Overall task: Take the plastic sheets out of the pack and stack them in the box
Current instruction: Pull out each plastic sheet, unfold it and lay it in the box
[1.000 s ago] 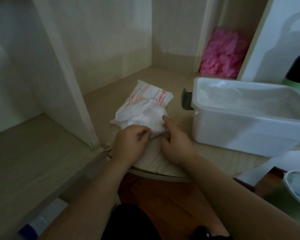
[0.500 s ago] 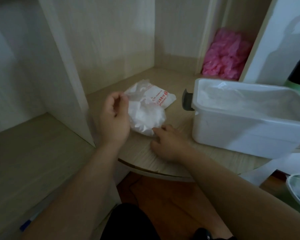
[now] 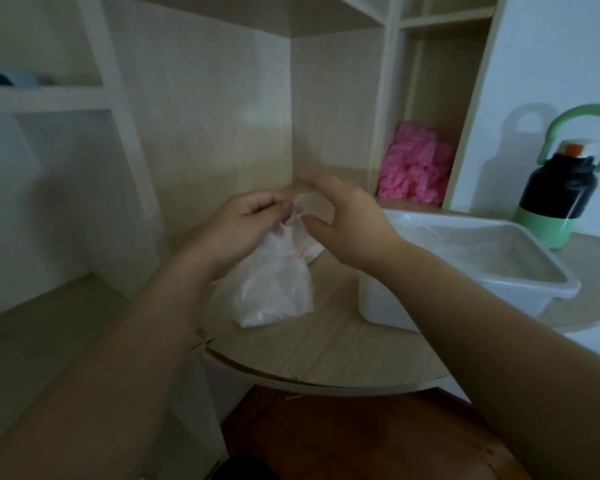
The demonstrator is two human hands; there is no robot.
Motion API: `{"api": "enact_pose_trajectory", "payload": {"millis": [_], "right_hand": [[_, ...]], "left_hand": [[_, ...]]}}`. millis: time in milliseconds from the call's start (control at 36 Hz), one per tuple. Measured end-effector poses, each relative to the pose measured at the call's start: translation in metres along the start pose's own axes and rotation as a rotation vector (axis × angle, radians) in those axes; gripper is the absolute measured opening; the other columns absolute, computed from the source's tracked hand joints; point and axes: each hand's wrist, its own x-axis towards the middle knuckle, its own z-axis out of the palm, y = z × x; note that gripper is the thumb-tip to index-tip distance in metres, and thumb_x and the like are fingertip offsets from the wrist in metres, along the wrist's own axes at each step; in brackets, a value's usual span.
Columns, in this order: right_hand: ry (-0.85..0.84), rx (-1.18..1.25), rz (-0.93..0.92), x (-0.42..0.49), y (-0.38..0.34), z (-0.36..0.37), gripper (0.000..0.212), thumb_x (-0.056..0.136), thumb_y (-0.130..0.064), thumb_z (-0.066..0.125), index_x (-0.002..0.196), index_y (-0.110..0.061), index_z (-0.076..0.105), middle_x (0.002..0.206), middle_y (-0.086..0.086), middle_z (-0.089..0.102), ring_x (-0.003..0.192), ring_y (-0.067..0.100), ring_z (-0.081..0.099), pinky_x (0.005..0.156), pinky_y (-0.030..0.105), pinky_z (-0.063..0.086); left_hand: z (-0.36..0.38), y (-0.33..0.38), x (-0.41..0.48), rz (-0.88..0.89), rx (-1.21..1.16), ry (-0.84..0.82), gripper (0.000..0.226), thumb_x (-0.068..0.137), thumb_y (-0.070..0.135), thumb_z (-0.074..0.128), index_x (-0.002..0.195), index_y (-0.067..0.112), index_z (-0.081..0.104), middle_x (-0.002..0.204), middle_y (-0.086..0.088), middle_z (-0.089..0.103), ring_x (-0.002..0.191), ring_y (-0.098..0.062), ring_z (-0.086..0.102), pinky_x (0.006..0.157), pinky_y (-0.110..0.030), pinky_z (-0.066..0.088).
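A home: pale shelving (image 3: 426, 109), desk (image 3: 326, 355), water bottle (image 3: 558, 199).

White pack (image 3: 274, 289) w/ red print, maybe; pink bags (image 3: 414, 164).

Crumpled pink plastic heap (image 3: 414, 164) in a shelf cubby (image 3: 433, 84), black-and-green bottle (image 3: 556, 199) with loop handle, light wooden tabletop (image 3: 326, 355)

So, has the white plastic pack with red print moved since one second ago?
Yes, upward. The pack lay flat beside the white plastic box; now the left hand holds its top up at about the rim's height.
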Motion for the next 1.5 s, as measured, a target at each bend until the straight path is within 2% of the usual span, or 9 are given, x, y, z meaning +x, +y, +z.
{"api": "enact_pose_trajectory", "payload": {"millis": [139,222,306,444,722,1000,1111,1361,1500], "right_hand": [[0.031,0.081,0.034,-0.006,0.001,-0.021,0.010,0.091,-0.016,0.060,0.091,-0.021,0.069,0.079,-0.011,0.063,0.071,0.000,0.056,0.067,0.005,0.035],[0.051,0.129,0.199,-0.004,0.005,-0.028,0.023,0.092,-0.012,0.055,0.070,-0.014,0.056,0.067,-0.005,0.059,0.063,0.009,0.054,0.066,0.017,0.043],[0.005,0.247,0.399,-0.003,0.010,-0.041,0.023,0.092,-0.011,0.048,0.083,0.007,0.061,0.071,0.010,0.060,0.066,0.025,0.057,0.075,0.047,0.054],[-0.175,0.264,0.440,-0.011,0.014,-0.039,0.021,0.094,-0.014,0.046,0.078,-0.007,0.057,0.075,0.009,0.059,0.064,0.022,0.062,0.074,0.050,0.055],[0.000,0.162,0.246,-0.065,0.006,0.010,0.019,0.091,-0.014,0.054,0.106,-0.012,0.064,0.074,-0.016,0.053,0.063,-0.002,0.051,0.061,0.004,0.041],[-0.674,-0.068,0.516,-0.107,0.023,0.050,0.050,0.091,-0.028,0.056,0.138,-0.014,0.045,0.136,0.009,0.051,0.121,0.023,0.050,0.097,0.027,0.038],[-0.741,-0.174,0.527,-0.109,0.025,0.047,0.063,0.089,-0.036,0.060,0.143,-0.012,0.038,0.142,0.009,0.044,0.126,0.024,0.046,0.101,0.029,0.037],[-0.550,0.143,0.633,-0.097,0.020,0.028,0.082,0.082,-0.037,0.070,0.147,-0.015,0.025,0.145,0.007,0.039,0.129,0.023,0.042,0.101,0.032,0.040],[-0.271,0.340,0.614,-0.065,0.013,-0.008,0.012,0.085,-0.021,0.067,0.096,-0.019,0.062,0.087,-0.002,0.061,0.081,0.015,0.058,0.063,0.021,0.044]], "left_hand": [[0.014,0.008,0.002,-0.040,-0.070,-0.078,0.021,0.097,0.022,0.053,0.086,0.023,0.072,0.079,-0.001,0.067,0.076,-0.015,0.058,0.070,-0.027,0.045],[0.024,0.013,0.004,-0.072,-0.176,-0.065,0.023,0.097,0.038,0.045,0.095,0.029,0.066,0.081,0.013,0.071,0.074,-0.003,0.066,0.063,-0.017,0.051],[0.030,0.010,0.004,-0.011,-0.201,-0.080,0.035,0.079,0.061,0.046,0.105,0.042,0.060,0.104,0.011,0.068,0.088,-0.007,0.066,0.070,-0.023,0.051],[0.060,-0.014,-0.001,0.004,-0.012,-0.100,0.020,0.091,0.019,0.062,0.108,0.030,0.064,0.094,0.006,0.068,0.070,-0.002,0.062,0.063,-0.022,0.050],[0.052,-0.078,-0.064,0.034,0.366,0.067,0.014,0.093,0.023,0.058,0.098,0.034,0.066,0.093,0.019,0.065,0.079,0.000,0.059,0.067,-0.008,0.043],[0.060,-0.106,-0.091,0.107,0.523,-0.116,0.030,0.086,0.019,0.069,0.115,0.016,0.068,0.105,0.000,0.067,0.085,0.000,0.056,0.077,-0.004,0.038],[0.056,-0.105,-0.086,0.143,0.732,-0.222,0.050,0.084,0.045,0.059,0.123,0.014,0.063,0.117,-0.004,0.065,0.106,-0.018,0.059,0.093,-0.032,0.044],[0.052,-0.075,-0.067,0.088,0.525,-0.201,0.007,0.089,0.027,0.065,0.086,0.020,0.066,0.090,0.009,0.062,0.088,-0.006,0.057,0.084,-0.031,0.048],[0.041,-0.032,-0.038,0.236,0.443,-0.064,0.014,0.094,0.024,0.055,0.083,0.032,0.056,0.090,0.018,0.059,0.090,0.006,0.054,0.079,-0.021,0.040]]}}
